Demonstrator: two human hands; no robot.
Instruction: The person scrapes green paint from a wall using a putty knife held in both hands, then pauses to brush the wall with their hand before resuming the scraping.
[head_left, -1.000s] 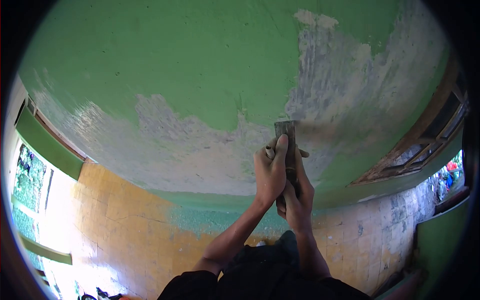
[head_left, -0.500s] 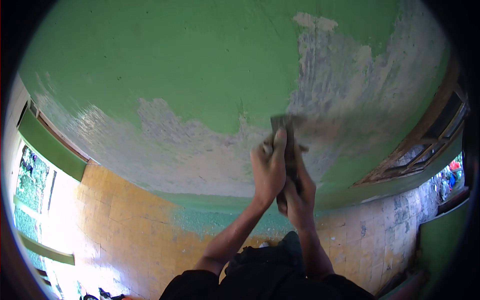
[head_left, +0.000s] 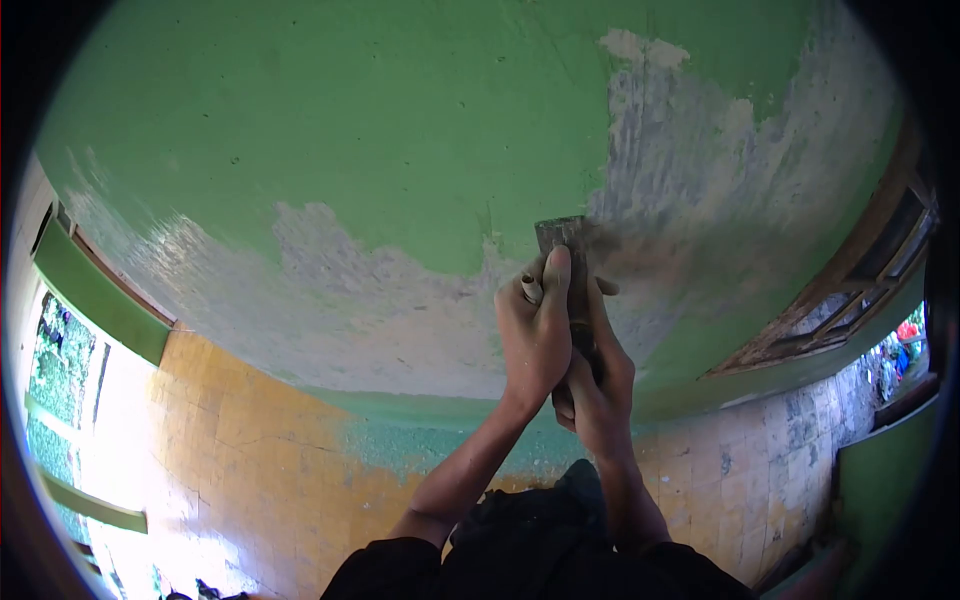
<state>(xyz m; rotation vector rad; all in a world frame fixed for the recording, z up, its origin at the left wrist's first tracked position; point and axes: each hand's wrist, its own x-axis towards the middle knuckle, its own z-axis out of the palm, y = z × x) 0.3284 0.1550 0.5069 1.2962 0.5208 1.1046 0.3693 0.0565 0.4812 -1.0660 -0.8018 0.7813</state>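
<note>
Both my hands are closed around a scraper (head_left: 578,312) with a wide, dirty metal blade, held upright against the wall (head_left: 330,130). My left hand (head_left: 533,335) grips it higher up, thumb stretched along the tool just below the blade. A short pale stick (head_left: 531,289) pokes out between the left fingers; I cannot make out its kind. Lower down, my right hand (head_left: 600,395) wraps the handle, one finger reaching up the right side. The blade edge is at the border between green paint and a scraped grey-white patch (head_left: 400,320). Part of the handle is hidden by my hands.
A wooden-framed window (head_left: 830,310) is set in the wall at right. Below lies a yellow tiled floor (head_left: 270,430), with green dust along the wall's foot. Bright openings and a green ledge (head_left: 105,300) are on the left. A green panel (head_left: 885,480) stands at lower right.
The scraper and both hands have moved slightly up and left along the wall. The view has shifted a little. My grip stays the same.
</note>
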